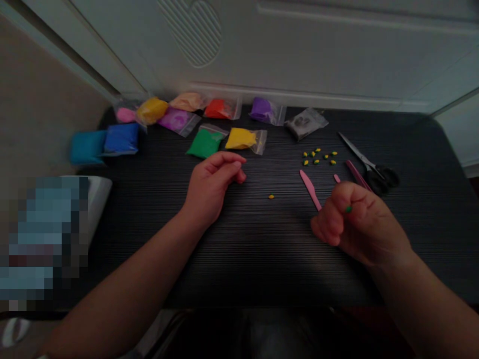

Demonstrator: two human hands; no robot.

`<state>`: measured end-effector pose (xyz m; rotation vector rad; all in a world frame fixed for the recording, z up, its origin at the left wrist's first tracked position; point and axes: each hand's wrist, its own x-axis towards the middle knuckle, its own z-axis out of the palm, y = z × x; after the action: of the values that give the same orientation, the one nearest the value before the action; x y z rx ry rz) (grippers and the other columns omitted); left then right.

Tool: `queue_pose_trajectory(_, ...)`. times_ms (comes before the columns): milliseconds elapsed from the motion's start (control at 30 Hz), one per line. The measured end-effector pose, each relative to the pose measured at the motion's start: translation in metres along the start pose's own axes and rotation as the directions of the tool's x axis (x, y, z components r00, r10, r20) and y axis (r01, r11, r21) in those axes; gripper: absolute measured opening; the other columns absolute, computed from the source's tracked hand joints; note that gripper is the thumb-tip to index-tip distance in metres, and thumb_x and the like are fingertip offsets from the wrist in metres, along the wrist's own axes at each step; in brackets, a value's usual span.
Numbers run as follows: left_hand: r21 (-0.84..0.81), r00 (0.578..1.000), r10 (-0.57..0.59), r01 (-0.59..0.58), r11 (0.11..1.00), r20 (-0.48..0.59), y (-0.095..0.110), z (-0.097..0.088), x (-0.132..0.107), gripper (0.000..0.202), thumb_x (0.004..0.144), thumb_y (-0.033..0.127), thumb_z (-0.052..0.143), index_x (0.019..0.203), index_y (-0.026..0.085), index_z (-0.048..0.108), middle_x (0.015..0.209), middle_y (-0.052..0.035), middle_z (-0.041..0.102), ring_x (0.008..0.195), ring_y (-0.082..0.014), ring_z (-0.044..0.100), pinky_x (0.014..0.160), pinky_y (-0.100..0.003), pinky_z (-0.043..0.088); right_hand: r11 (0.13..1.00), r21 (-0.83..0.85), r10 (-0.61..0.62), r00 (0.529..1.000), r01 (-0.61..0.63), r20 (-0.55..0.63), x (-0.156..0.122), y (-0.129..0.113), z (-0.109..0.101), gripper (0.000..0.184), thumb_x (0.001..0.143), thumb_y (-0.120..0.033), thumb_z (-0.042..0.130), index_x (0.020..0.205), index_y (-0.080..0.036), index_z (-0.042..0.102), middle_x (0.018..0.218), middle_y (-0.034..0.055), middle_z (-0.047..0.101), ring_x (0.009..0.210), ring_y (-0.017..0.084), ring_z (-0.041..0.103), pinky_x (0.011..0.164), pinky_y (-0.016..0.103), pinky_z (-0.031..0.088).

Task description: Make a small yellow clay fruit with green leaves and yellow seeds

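My right hand point(361, 227) is raised over the right side of the table, its fingers curled round a small bit of green modelling clay point(348, 209). Over the middle of the table, my left hand point(209, 187) has its thumb and fingers drawn together in a loose pinch; whether anything tiny is between them cannot be made out. Between the hands lies one small yellow-and-green clay piece point(271, 197). Several similar clay pieces point(316, 161) sit in a cluster farther back. A pink plastic clay knife point(309, 188) lies just beyond my right hand, which partly hides its end.
Scissors point(361, 155) with black handles, a dark pink tool point(357, 174) and a partly hidden pink tool point(337, 178) lie at the right. Bags of coloured clay, including green point(205, 143) and yellow point(240, 138), line the back. A blurred-out object point(99, 192) stands at the left.
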<state>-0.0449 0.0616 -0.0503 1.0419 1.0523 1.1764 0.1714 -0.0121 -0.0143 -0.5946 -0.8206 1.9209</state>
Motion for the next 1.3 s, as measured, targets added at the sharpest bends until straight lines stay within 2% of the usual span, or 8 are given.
queue_pose_trajectory(600,0.044,1.0,0.013,-0.012,0.999,-0.017,-0.0001,0.0006,-0.0002,0.009,0.072,0.019,0.057,0.077,0.018,0.064,0.057,0.0021,0.055,0.057,-0.0106,0.052,0.06,-0.024,0.042,0.994,-0.108,0.0,0.996,-0.009,-0.085,0.0011,-0.0007,0.001,0.007,0.08,-0.018,0.058,0.083,-0.024,0.06,0.076,-0.0021,0.067,0.064,0.011,0.063,0.062,0.027,0.054)
queue_pose_trajectory(900,0.028,1.0,0.015,-0.015,0.999,-0.007,-0.0008,-0.0002,-0.0003,0.009,0.073,0.018,0.057,0.077,0.018,0.064,0.057,0.0019,0.056,0.058,-0.0102,0.052,0.06,-0.023,0.042,0.993,-0.114,-0.032,0.998,0.025,-0.056,0.0008,-0.0012,0.0006,0.015,0.079,-0.013,0.058,0.088,-0.025,0.061,0.079,-0.0034,0.067,0.07,0.009,0.064,0.069,0.025,0.054)
queue_pose_trajectory(1167,0.051,1.0,-0.004,0.004,0.999,-0.013,0.0009,0.0003,-0.0001,0.009,0.072,0.019,0.057,0.077,0.019,0.064,0.057,0.0019,0.056,0.058,-0.0107,0.052,0.06,-0.024,0.042,0.977,-0.204,-0.071,0.997,0.063,-0.034,-0.0011,0.0021,-0.0024,0.019,0.075,-0.015,0.064,0.09,-0.026,0.063,0.078,-0.0028,0.067,0.068,0.01,0.064,0.065,0.026,0.054)
queue_pose_trajectory(1300,0.03,1.0,0.01,-0.01,0.999,-0.004,-0.0002,-0.0002,0.0002,0.009,0.072,0.018,0.057,0.077,0.018,0.064,0.057,0.0019,0.056,0.058,-0.0102,0.052,0.06,-0.024,0.042,0.982,-0.182,-0.055,0.998,0.053,-0.01,-0.002,0.0012,-0.0016,0.019,0.077,-0.013,0.062,0.092,-0.026,0.065,0.081,-0.0021,0.068,0.071,0.01,0.065,0.065,0.024,0.055)
